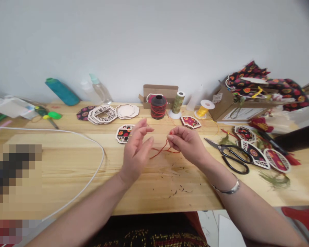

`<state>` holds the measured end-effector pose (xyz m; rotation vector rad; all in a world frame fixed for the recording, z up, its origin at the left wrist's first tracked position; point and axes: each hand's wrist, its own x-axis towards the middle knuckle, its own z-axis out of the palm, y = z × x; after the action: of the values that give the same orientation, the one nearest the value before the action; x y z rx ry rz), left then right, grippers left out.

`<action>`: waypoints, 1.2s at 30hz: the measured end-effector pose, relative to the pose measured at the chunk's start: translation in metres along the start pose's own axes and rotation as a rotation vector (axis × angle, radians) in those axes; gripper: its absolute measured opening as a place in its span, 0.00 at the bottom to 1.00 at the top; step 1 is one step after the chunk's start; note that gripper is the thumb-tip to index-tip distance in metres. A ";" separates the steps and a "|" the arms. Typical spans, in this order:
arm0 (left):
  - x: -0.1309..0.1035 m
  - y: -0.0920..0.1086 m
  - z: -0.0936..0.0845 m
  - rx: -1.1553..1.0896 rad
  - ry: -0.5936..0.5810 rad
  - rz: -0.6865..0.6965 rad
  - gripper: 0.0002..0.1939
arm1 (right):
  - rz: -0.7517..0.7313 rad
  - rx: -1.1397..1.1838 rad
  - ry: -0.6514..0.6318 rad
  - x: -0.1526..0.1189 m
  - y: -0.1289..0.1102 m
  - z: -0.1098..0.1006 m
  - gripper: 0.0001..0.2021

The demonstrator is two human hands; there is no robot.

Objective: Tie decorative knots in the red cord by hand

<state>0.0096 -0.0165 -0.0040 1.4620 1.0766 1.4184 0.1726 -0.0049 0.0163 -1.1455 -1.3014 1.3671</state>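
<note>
Between my two hands, a thin red cord (162, 150) hangs in loose strands just above the wooden table. My right hand (183, 141) pinches it between thumb and fingertips, and the cord's loop passes under that hand. My left hand (138, 147) is raised with its fingers apart and holds nothing; the cord's loose ends lie just to its right. Behind my left hand, partly hidden by it, is a white-framed ornament with patterned fabric (123, 134). A fan-shaped ornament (190, 121) lies behind my right hand.
Black-handled scissors (237, 157) lie to the right, beside more ornaments (276, 160). At the back stand a spool of red cord (158, 108), a green thread spool (178, 103) and a yellow spool (204, 109). A cardboard box (222, 103) holds fabric. A white cable (101, 161) curves across the left.
</note>
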 end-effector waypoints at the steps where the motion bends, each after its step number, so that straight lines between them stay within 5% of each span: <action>1: 0.000 -0.001 0.001 -0.084 -0.045 -0.046 0.12 | -0.016 -0.042 -0.007 0.000 0.002 0.001 0.08; 7: -0.003 -0.005 0.008 -0.245 -0.308 -0.346 0.18 | -0.085 -0.254 -0.028 -0.001 0.016 0.003 0.07; 16: 0.003 0.000 0.004 -0.062 -0.245 -0.426 0.12 | -0.087 -0.281 -0.001 0.002 0.017 0.000 0.07; 29: 0.008 0.002 0.005 -0.291 -0.271 -0.618 0.08 | 0.142 0.071 -0.170 0.002 -0.001 -0.006 0.13; 36: 0.007 0.004 0.003 -0.283 -0.315 -0.624 0.06 | 0.176 0.052 -0.230 0.002 -0.003 -0.010 0.10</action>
<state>0.0131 -0.0106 0.0016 0.9804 0.9671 0.8233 0.1818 -0.0016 0.0189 -1.1138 -1.3410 1.6929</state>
